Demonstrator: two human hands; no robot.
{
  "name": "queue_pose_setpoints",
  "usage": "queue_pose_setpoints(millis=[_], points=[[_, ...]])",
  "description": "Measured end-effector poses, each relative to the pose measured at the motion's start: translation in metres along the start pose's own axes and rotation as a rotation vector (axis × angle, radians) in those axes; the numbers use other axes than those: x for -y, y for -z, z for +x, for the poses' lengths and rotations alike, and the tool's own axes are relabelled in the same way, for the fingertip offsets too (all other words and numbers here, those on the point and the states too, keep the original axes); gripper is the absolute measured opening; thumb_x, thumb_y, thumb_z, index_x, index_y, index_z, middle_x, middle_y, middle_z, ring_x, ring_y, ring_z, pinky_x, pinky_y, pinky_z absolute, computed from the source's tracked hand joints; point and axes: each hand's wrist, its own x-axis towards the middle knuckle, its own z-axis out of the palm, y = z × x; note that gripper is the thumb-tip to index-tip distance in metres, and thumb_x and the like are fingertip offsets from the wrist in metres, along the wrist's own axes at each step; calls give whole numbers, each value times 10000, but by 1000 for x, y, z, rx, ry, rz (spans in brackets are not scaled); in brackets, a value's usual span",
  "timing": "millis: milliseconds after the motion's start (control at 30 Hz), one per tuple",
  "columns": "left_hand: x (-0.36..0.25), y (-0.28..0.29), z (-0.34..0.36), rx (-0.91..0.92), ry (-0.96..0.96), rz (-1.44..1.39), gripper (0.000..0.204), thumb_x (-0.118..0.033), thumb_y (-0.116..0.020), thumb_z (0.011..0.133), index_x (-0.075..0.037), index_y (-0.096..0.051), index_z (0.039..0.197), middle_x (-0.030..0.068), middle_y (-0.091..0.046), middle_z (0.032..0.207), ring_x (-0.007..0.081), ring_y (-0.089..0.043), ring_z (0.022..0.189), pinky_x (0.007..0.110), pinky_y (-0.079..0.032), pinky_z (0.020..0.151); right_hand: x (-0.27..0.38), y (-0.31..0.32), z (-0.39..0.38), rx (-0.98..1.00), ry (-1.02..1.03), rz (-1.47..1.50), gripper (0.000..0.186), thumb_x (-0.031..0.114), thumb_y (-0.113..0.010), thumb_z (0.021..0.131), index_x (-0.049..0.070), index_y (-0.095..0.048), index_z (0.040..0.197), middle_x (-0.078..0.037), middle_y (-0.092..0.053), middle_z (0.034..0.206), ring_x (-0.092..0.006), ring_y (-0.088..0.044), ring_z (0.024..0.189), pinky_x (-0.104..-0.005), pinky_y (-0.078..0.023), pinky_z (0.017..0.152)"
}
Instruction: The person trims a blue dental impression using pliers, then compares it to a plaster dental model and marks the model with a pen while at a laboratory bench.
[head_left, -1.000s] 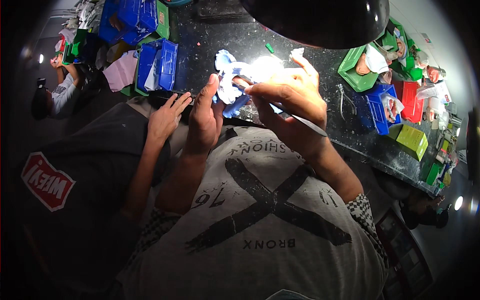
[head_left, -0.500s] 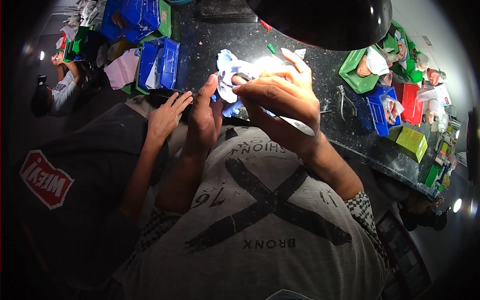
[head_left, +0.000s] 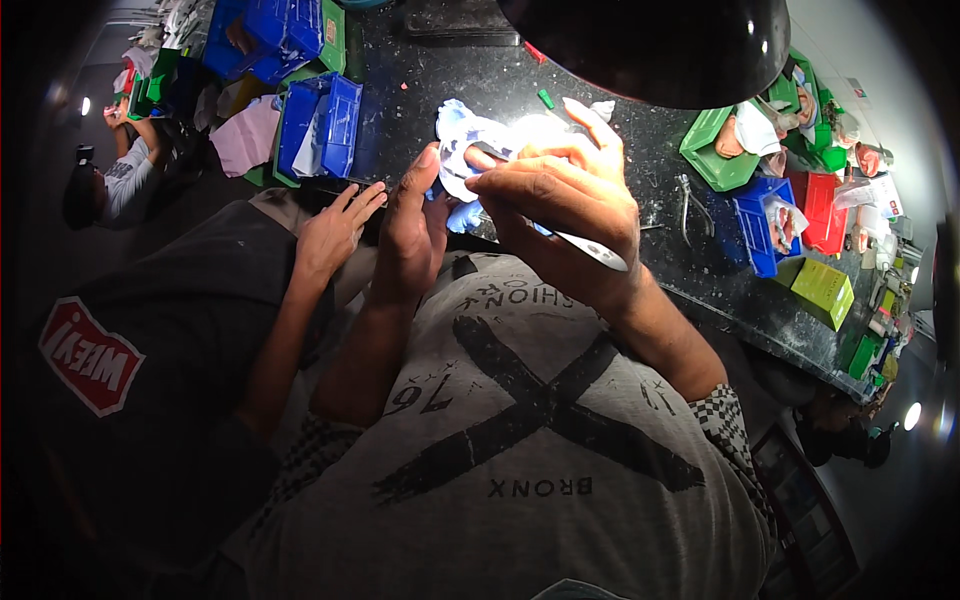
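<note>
Since a second ago the right hand (head_left: 560, 215) has slid a little toward 9 o'clock across the pale blue-and-white piece (head_left: 470, 150), and its index finger now sticks straight out toward 1 o'clock. That piece sits at about 12 o'clock from the person's chest, lifted above the dark workbench (head_left: 620, 110) and right under the black lamp shade (head_left: 650, 45), probably so the light falls on the fine work. The right hand is closed in a pinch, thumb and bent fingers clamped on the piece's edge, with a thin white strip (head_left: 590, 250) trailing from under the palm toward 5 o'clock. The left hand (head_left: 415, 225) stands upright at 9 o'clock of the piece, fingers together and pressed against its near side, bracing rather than wrapping it. A co-worker's hand (head_left: 335, 235) rests open on the bench edge farther toward 9 o'clock. Blue bins (head_left: 320, 125) at 10 o'clock and a green bin (head_left: 715, 150) at 2 o'clock stay within reach; pliers (head_left: 690, 205) lie flat beside them.
</note>
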Motion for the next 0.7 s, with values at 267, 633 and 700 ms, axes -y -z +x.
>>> queue_pose_setpoints(millis=[267, 633, 700], points=[[-1, -4, 4, -1, 0, 19, 419, -348, -394, 1113, -63, -605, 1336, 79, -662, 1306, 178, -614, 1227, 381, -459, 1065, 1, 2, -2, 23, -15, 15, 435, 98, -836, 713, 165, -763, 1136, 15, -758, 1162, -192, -670, 1032, -552, -292, 1156], [-9, -20, 3, 3, -18, 116, 474, -372, -319, 1121, -37, -627, 1254, 128, -699, 1216, 213, -640, 1199, 398, -454, 1089, 14, 4, 4, -55, -50, -44, 296, 17, -843, 726, 153, -785, 982, 35, -760, 876, -139, -702, 872, -506, -355, 1135], [-9, -20, 3, -3, -19, 116, 477, -374, -314, 1123, -36, -627, 1247, 132, -700, 1212, 219, -639, 1201, 400, -452, 1094, 15, 5, 4, -62, -44, -34, 297, 18, -842, 728, 154, -785, 986, 36, -761, 875, -140, -702, 872, -510, -352, 1136]])
